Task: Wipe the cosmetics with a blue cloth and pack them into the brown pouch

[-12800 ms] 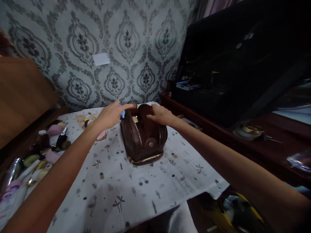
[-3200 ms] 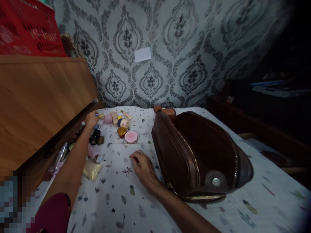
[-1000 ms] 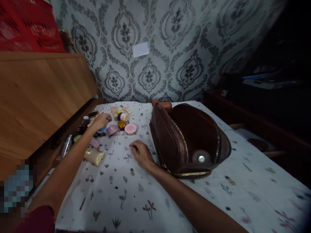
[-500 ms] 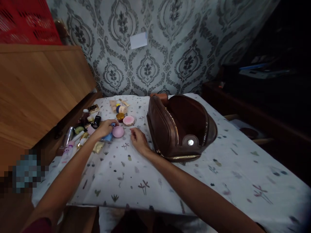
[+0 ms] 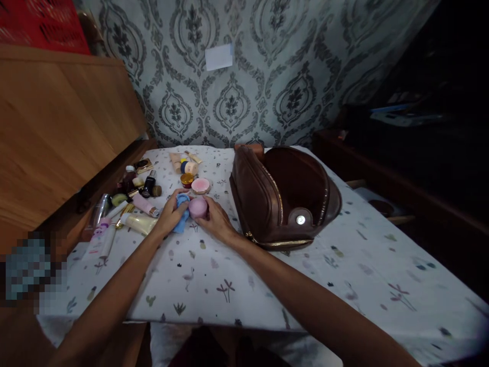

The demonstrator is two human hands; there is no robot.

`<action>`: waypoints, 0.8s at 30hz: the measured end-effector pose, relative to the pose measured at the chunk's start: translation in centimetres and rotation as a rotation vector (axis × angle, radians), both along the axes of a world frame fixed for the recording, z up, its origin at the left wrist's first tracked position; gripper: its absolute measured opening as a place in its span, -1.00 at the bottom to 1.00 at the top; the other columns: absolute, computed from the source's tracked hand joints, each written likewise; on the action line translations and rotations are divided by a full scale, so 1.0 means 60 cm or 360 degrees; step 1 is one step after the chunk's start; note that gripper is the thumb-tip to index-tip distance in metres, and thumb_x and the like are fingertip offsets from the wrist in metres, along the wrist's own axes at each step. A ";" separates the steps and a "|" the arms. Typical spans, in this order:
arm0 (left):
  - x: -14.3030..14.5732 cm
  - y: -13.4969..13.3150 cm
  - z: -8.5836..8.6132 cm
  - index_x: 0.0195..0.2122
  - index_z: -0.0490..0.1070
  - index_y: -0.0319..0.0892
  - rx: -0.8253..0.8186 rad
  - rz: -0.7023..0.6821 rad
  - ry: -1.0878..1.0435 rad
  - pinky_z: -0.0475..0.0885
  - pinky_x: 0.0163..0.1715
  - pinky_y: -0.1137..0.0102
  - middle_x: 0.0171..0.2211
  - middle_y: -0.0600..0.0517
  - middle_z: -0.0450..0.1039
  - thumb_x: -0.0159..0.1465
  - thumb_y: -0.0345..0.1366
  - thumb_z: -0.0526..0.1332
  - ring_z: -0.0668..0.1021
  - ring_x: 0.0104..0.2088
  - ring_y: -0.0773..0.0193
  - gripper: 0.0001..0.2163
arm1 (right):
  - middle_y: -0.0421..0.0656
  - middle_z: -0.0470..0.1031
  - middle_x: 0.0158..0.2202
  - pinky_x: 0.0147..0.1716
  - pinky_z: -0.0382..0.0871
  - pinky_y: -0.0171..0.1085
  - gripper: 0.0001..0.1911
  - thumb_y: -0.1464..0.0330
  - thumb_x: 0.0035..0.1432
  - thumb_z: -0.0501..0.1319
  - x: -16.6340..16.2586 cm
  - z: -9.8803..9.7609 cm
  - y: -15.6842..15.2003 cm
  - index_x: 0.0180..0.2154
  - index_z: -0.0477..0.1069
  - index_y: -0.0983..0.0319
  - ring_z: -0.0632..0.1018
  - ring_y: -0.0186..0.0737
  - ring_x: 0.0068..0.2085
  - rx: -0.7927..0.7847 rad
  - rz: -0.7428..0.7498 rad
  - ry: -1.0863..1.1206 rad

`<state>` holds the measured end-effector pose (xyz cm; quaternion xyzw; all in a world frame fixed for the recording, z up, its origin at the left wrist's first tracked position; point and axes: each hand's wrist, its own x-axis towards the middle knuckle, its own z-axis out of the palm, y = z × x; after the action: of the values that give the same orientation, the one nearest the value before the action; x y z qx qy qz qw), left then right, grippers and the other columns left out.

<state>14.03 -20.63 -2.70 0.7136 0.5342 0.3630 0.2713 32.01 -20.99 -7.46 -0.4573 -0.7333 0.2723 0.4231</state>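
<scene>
Beside the bag (image 5: pixel 282 199), left hand (image 5: pixel 170 216) fingers pinch a half-hidden cloth (image 5: pixel 182 215), right hand (image 5: pixel 216 223) fingers a jar (image 5: pixel 197 207).

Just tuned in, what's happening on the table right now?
A person has both hands together on the tablecloth. The left hand holds a blue cloth against a small pink round item, which the right hand grips. An open brown bag sits just right of them; cosmetics lie scattered to the left.
</scene>
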 end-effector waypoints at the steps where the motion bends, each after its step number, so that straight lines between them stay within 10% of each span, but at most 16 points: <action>1: -0.003 -0.003 0.001 0.27 0.20 -0.14 -0.0013 0.0008 0.0035 0.44 0.03 0.24 -0.02 -0.05 0.51 0.34 -0.13 0.04 0.54 -0.04 0.14 -0.51 | 0.08 0.43 0.13 0.09 0.37 -0.02 -0.22 0.32 0.01 0.35 0.001 0.000 0.000 0.26 0.20 0.29 0.47 0.05 0.10 -0.0032 -0.0001 -0.0006; 10: -0.039 -0.019 0.023 0.23 0.33 -0.04 -0.0070 -0.0144 0.0949 0.37 0.12 0.15 0.04 -0.10 0.39 0.31 0.10 0.08 0.47 0.11 -0.04 -0.46 | 0.05 0.46 0.02 0.09 0.34 -0.02 -0.44 0.35 0.00 0.37 0.006 0.021 -0.010 0.06 0.37 0.31 0.45 0.02 0.06 -0.0073 -0.0047 -0.0096; 24: -0.054 -0.014 0.039 0.16 0.32 -0.07 -0.0301 -0.0185 -0.0231 0.43 -0.03 0.30 0.10 -0.01 0.45 0.08 -0.35 0.18 0.50 0.07 0.10 -0.45 | 0.01 0.48 0.00 0.05 0.35 -0.01 -0.44 0.38 -0.05 0.42 0.005 0.021 -0.011 0.01 0.35 0.26 0.46 0.02 0.03 -0.0058 0.0003 -0.0093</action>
<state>10.77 -21.44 -0.37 0.6866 0.5028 0.3453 0.3958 32.28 -21.63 -6.22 -0.4719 -0.7407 0.2725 0.3929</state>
